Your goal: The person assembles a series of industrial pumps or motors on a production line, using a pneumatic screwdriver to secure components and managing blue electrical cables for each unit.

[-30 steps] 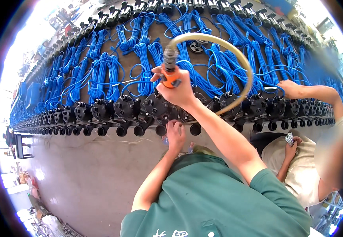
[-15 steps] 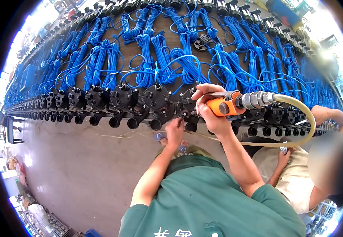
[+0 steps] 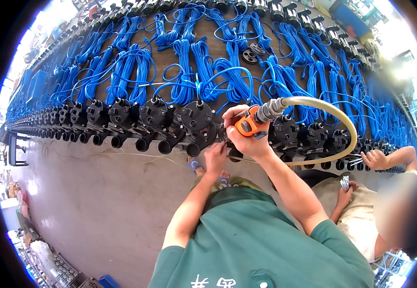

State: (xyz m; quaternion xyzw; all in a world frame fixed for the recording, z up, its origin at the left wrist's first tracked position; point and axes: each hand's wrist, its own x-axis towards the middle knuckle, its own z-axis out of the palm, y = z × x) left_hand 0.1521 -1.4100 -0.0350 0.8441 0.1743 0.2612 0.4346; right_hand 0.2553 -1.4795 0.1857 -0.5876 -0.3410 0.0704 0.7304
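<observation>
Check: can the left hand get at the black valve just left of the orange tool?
Probably yes. The left hand is at the bench edge right below that valve, nothing between them; the right hand holds the orange tool beside it.

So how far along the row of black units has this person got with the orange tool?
Nothing marks finished units. In hand: the right hand presses the orange air tool, on its beige hose, against a black unit at the bench edge; the left hand steadies beneath. The long row of black units with blue cables looks the same both sides.

right hand gripping orange tool, black pumps
</observation>
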